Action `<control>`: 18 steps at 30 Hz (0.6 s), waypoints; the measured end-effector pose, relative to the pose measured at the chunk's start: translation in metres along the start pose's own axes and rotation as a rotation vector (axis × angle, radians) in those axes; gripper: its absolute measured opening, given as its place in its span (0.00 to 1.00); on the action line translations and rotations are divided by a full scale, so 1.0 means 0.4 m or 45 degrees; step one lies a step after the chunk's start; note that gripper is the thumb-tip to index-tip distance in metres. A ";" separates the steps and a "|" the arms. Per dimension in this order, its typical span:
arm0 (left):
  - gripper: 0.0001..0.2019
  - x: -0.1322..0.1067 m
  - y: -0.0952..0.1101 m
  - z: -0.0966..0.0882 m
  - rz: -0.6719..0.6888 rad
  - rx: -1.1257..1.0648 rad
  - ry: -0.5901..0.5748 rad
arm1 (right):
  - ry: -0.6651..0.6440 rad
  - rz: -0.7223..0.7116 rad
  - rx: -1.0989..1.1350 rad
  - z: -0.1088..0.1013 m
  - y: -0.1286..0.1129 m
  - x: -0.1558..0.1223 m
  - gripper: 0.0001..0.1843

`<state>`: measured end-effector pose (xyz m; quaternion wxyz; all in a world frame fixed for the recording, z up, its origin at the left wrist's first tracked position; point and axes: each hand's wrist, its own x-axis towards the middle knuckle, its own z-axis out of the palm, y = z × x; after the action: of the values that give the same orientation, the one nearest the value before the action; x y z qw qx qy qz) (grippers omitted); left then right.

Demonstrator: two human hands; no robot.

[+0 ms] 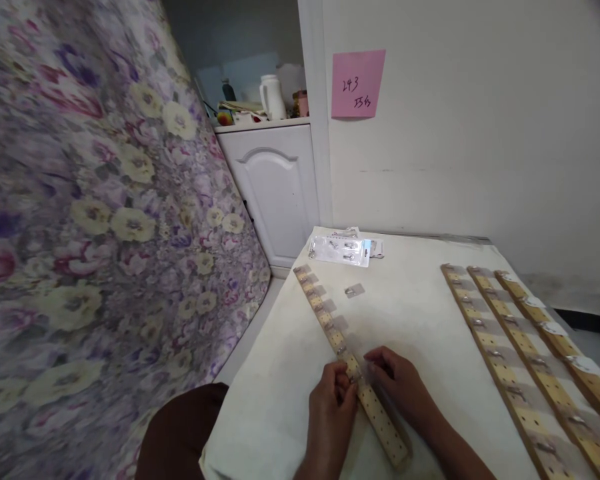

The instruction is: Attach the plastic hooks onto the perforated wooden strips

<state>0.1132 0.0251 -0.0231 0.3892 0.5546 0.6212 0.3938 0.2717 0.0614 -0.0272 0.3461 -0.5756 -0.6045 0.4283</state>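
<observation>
A narrow wooden strip (381, 421) with rows of small holes lies slantwise on the table before me. Small metal clips with clear plastic flaps sit along its far part, while bare holes show at the near end. My left hand (330, 407) is closed at the strip's left edge, its fingertips pinched on a small metal clip (354, 378) there. On the other side, my right hand (399, 381) has thumb and forefinger together at a clear plastic flap, which is hard to make out. A loose clip with its flap (354, 291) lies beyond the strip.
Several more wooden strips (500, 360) with clips and flaps lie along the table's right side. Clear blister packs (339, 251) rest at the far left corner of the white table (270, 427). A flowered curtain (110, 220) hangs at left; a pink note (357, 83) is on the wall.
</observation>
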 end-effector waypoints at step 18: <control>0.11 -0.006 0.006 -0.006 -0.019 -0.025 -0.026 | 0.010 0.002 -0.029 -0.003 0.002 -0.004 0.10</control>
<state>0.1123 0.0228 -0.0198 0.4039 0.5501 0.6174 0.3913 0.2731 0.0600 -0.0274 0.3416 -0.5816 -0.6076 0.4194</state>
